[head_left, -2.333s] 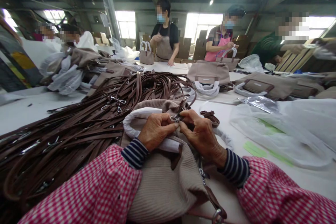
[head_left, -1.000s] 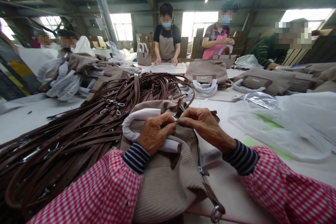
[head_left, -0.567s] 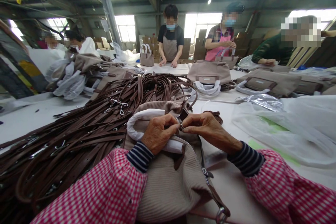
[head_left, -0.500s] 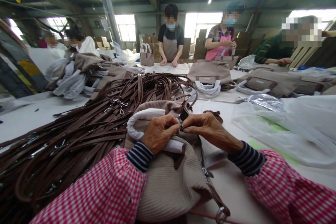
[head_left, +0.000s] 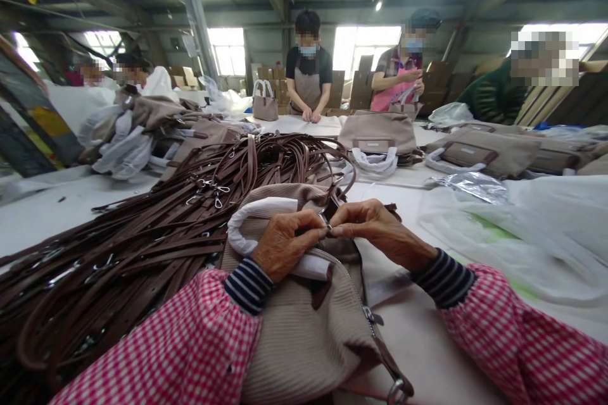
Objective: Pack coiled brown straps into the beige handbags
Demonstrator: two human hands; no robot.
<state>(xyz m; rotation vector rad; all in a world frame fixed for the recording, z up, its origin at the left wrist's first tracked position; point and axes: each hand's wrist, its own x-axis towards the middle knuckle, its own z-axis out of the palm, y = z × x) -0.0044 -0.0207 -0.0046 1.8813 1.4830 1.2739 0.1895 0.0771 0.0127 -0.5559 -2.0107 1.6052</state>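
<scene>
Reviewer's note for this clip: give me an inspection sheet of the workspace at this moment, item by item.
Surface: white work table.
Job's things: ribbed beige handbag on the person's lap or table edge, white-wrapped handle, small metal fitting.
Clutter: heap of brown leather straps, plastic bags.
Hands: left hand and right hand both pinch the fitting.
Cables: nothing seen.
Surroundings: co-worker across the table, cardboard boxes behind.

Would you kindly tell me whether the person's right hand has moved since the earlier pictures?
Yes: measured against the ribbed beige handbag, the right hand has swung its wrist outward, to the right in view, while its fingertips stay at the small metal fitting.
</scene>
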